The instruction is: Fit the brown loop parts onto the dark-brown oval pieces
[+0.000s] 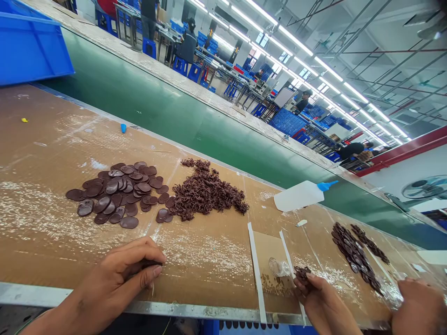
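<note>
My left hand (129, 274) is over the near edge of the bench, thumb and fingers pressed together. A dark edge shows between them, but most of it is hidden. In my right hand (323, 298) is a small dark brown curly piece (302, 271), pinched beside a strip framed by white tape (256, 272). A clear round cup (278, 267) lies on that strip, near brown smears. Farther back are a pile of flat brown oval discs (122, 188) and a heap of brown curly pieces (209, 190).
A white squeeze bottle (298, 195) with a blue tip lies on its side. A co-worker's blurred hand (417, 304) is at far right, near more brown discs (356, 256). A blue bin (31, 46) stands at upper left. A green surface (181, 121) runs behind the bench.
</note>
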`<state>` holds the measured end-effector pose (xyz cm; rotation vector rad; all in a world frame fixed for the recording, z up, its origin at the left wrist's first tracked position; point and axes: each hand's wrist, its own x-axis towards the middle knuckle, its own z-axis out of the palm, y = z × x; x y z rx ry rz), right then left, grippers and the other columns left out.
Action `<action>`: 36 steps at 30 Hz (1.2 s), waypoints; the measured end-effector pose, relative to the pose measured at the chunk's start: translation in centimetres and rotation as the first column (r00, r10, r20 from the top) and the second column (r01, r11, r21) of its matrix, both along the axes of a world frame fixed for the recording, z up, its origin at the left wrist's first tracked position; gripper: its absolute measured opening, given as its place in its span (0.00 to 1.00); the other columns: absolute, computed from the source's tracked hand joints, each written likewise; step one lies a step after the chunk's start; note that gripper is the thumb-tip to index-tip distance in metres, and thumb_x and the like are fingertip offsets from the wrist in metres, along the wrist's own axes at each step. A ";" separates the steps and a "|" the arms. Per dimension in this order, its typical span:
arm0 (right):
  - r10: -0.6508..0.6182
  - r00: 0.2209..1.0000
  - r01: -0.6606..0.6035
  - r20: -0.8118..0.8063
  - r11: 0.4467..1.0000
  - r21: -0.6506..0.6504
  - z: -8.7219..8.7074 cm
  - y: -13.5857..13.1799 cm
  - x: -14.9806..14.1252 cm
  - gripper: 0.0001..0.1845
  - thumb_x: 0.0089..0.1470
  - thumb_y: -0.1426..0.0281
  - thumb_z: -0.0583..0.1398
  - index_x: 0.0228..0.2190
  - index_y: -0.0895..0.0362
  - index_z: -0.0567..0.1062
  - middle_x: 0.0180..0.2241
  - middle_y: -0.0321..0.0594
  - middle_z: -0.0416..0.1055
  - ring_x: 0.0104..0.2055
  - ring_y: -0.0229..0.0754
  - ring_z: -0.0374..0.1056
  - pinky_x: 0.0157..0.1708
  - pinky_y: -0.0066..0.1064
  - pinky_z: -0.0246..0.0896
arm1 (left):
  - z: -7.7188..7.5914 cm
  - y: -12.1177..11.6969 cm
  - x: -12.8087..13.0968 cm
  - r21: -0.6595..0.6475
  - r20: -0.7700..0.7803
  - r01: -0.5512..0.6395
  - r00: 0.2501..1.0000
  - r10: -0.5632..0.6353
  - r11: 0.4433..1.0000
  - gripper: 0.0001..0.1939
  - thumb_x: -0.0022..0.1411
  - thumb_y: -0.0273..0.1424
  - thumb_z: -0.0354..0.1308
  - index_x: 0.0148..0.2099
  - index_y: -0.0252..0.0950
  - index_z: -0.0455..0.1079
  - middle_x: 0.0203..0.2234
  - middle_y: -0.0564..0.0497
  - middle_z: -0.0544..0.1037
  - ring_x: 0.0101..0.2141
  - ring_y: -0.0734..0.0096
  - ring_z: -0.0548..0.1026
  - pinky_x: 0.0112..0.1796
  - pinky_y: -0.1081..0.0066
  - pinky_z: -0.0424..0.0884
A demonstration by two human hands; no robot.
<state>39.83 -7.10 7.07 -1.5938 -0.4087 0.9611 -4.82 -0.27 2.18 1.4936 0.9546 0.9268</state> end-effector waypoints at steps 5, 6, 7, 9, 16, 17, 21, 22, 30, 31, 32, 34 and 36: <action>-0.002 1.000 0.003 -0.014 0.999 0.045 0.5 -1.0 -0.4 0.15 0.41 0.59 0.77 0.24 0.53 0.81 0.28 0.34 0.72 0.32 0.39 0.63 0.35 0.29 0.70 | -1.0 0.0 -0.4 -0.050 0.077 0.040 0.996 -0.037 0.998 0.08 0.72 0.36 0.59 0.45 0.44 0.79 0.39 0.50 0.78 0.29 0.71 0.78 0.29 0.76 0.79; 0.005 1.000 -0.004 -0.018 0.999 0.054 0.6 -1.1 -0.6 0.15 0.41 0.59 0.77 0.24 0.53 0.81 0.27 0.34 0.71 0.32 0.39 0.61 0.35 0.29 0.70 | -1.1 -0.1 -0.3 -0.074 0.090 0.036 0.996 -0.029 0.997 0.08 0.71 0.37 0.59 0.45 0.44 0.80 0.40 0.50 0.79 0.28 0.71 0.78 0.28 0.76 0.79; 0.015 1.000 -0.013 -0.025 0.998 0.064 0.8 -1.2 -0.9 0.15 0.41 0.59 0.77 0.24 0.54 0.81 0.27 0.35 0.70 0.31 0.39 0.60 0.35 0.29 0.69 | -1.2 -0.2 -0.3 -0.100 0.092 0.021 0.996 -0.012 0.995 0.09 0.71 0.38 0.60 0.46 0.44 0.80 0.39 0.50 0.80 0.26 0.72 0.78 0.26 0.77 0.78; 0.040 0.998 -0.036 -0.039 0.995 0.088 1.2 -1.2 -1.6 0.16 0.40 0.58 0.76 0.24 0.54 0.80 0.27 0.35 0.68 0.30 0.39 0.57 0.32 0.30 0.67 | -1.3 -0.4 -0.1 -0.133 0.075 -0.002 0.997 0.012 0.991 0.10 0.70 0.40 0.61 0.46 0.43 0.81 0.34 0.51 0.82 0.23 0.74 0.77 0.25 0.79 0.76; 0.138 0.923 -0.070 -0.359 0.978 0.198 3.7 -1.3 -5.2 0.14 0.44 0.62 0.69 0.19 0.53 0.71 0.27 0.34 0.55 0.32 0.42 0.54 0.36 0.41 0.63 | -0.3 -1.0 0.5 -0.154 -0.011 -0.123 0.992 0.123 0.980 0.14 0.65 0.46 0.64 0.41 0.43 0.83 0.25 0.53 0.81 0.20 0.74 0.74 0.21 0.81 0.72; 0.137 0.904 -0.055 -0.406 0.977 0.207 4.0 -1.4 -5.6 0.14 0.43 0.63 0.69 0.19 0.53 0.70 0.27 0.34 0.54 0.31 0.42 0.53 0.36 0.41 0.63 | -0.3 -1.1 0.5 -0.153 -0.010 -0.114 0.994 0.113 0.982 0.14 0.64 0.46 0.64 0.41 0.43 0.83 0.26 0.52 0.82 0.19 0.74 0.74 0.20 0.80 0.72; 0.133 0.820 0.012 -0.556 0.968 0.249 4.3 -1.6 -6.6 0.16 0.43 0.64 0.68 0.19 0.53 0.66 0.26 0.32 0.52 0.30 0.40 0.52 0.34 0.39 0.61 | -0.7 -1.0 0.4 -0.141 -0.017 -0.116 0.993 0.115 0.983 0.16 0.64 0.49 0.64 0.42 0.43 0.83 0.25 0.52 0.82 0.18 0.73 0.74 0.20 0.80 0.72; 0.133 0.800 0.027 -0.584 0.966 0.257 4.3 -1.6 -6.8 0.16 0.43 0.65 0.68 0.20 0.53 0.65 0.26 0.32 0.52 0.29 0.39 0.52 0.34 0.40 0.61 | -0.9 -1.0 0.3 -0.130 -0.017 -0.116 0.993 0.114 0.985 0.16 0.64 0.49 0.64 0.42 0.44 0.83 0.24 0.52 0.82 0.18 0.73 0.74 0.20 0.80 0.72; 0.132 0.744 0.099 -0.654 0.948 0.304 5.0 -1.4 -8.1 0.17 0.42 0.65 0.70 0.20 0.54 0.67 0.24 0.31 0.54 0.27 0.37 0.53 0.31 0.39 0.63 | -2.0 -0.9 0.0 -0.102 -0.006 -0.046 0.999 0.045 0.994 0.15 0.67 0.48 0.62 0.44 0.44 0.82 0.20 0.54 0.78 0.19 0.72 0.75 0.20 0.81 0.72; 0.118 0.768 0.093 -0.630 0.952 0.291 5.0 -1.4 -8.1 0.16 0.42 0.65 0.70 0.20 0.54 0.67 0.25 0.31 0.54 0.27 0.37 0.53 0.31 0.39 0.64 | -1.8 -0.9 0.1 -0.114 -0.006 -0.047 0.999 0.047 0.992 0.16 0.67 0.48 0.62 0.45 0.44 0.82 0.21 0.54 0.78 0.20 0.72 0.75 0.21 0.80 0.72; 0.106 0.803 0.076 -0.587 0.958 0.276 4.9 -1.3 -7.9 0.15 0.43 0.65 0.70 0.20 0.54 0.68 0.25 0.32 0.55 0.27 0.38 0.54 0.32 0.39 0.64 | -1.5 -1.0 0.2 -0.126 -0.005 -0.058 0.998 0.058 0.990 0.16 0.66 0.48 0.62 0.44 0.43 0.82 0.21 0.53 0.79 0.20 0.71 0.75 0.21 0.80 0.73; 0.085 0.897 0.020 -0.433 0.973 0.231 4.2 -1.3 -7.0 0.14 0.46 0.63 0.69 0.21 0.54 0.71 0.26 0.33 0.58 0.29 0.39 0.56 0.34 0.39 0.66 | -0.8 -1.1 0.4 -0.153 -0.005 -0.097 0.995 0.098 0.983 0.16 0.65 0.48 0.63 0.44 0.43 0.82 0.21 0.54 0.78 0.20 0.71 0.75 0.22 0.80 0.73; 0.046 0.976 -0.011 -0.211 0.986 0.164 2.9 -1.5 -5.3 0.14 0.48 0.59 0.70 0.22 0.53 0.75 0.28 0.35 0.63 0.31 0.41 0.59 0.35 0.39 0.67 | 0.0 -1.3 0.7 -0.170 -0.004 -0.140 0.990 0.141 0.975 0.15 0.64 0.47 0.64 0.42 0.43 0.82 0.19 0.55 0.77 0.20 0.71 0.74 0.21 0.80 0.72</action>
